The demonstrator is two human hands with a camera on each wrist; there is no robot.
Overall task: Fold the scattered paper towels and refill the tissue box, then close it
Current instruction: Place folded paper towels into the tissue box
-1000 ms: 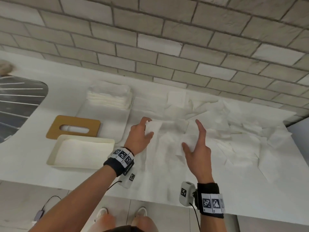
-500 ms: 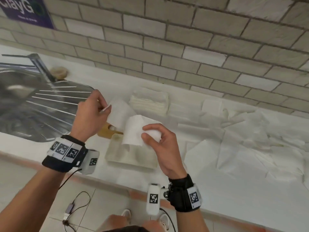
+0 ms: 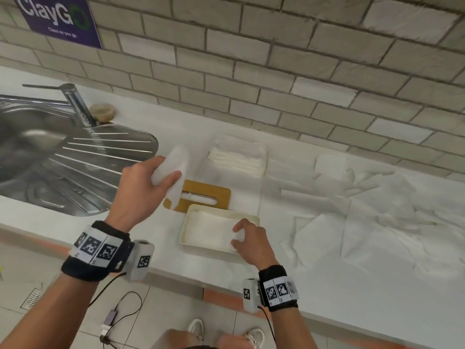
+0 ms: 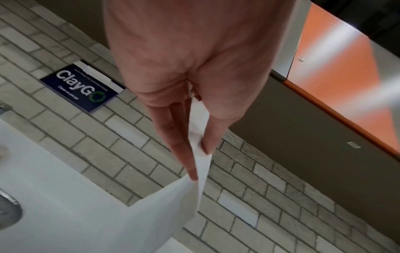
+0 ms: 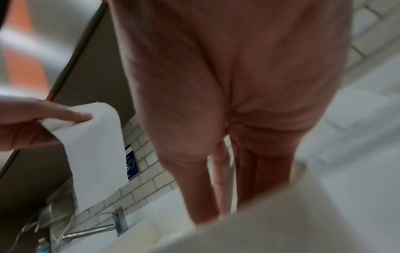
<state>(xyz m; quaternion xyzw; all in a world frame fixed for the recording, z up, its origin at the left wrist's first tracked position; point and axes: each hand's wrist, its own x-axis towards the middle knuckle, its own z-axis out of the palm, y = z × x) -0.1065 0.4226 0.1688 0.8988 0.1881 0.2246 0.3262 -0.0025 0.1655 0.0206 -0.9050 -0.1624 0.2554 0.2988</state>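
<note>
A cream tissue box [image 3: 184, 231] stands open near the counter's front edge with white towels inside. Its brown slotted lid [image 3: 222, 195] lies flat just behind it. My right hand [image 3: 237, 234] reaches into the box's right end and pinches a folded paper towel [image 3: 211, 230] lying in it; in the right wrist view its fingers [image 5: 218, 196] point down behind the blurred box wall [image 5: 281, 222]. My left hand [image 3: 168, 172] is raised above the lid's left end, pinching a second folded towel [image 3: 177, 157] between thumb and fingers [image 4: 184, 154]; the sheet [image 4: 168, 210] hangs below.
A stack of folded towels [image 3: 239, 157] sits behind the lid by the brick wall. Several loose towels [image 3: 377, 210] are strewn over the counter to the right. A steel sink with drainer [image 3: 63, 159] and tap [image 3: 75, 104] is at the left.
Both hands left the scattered pile and came left, each with a towel. The right hand has since dropped into the box with its towel, and the left hand rose above the lid.
</note>
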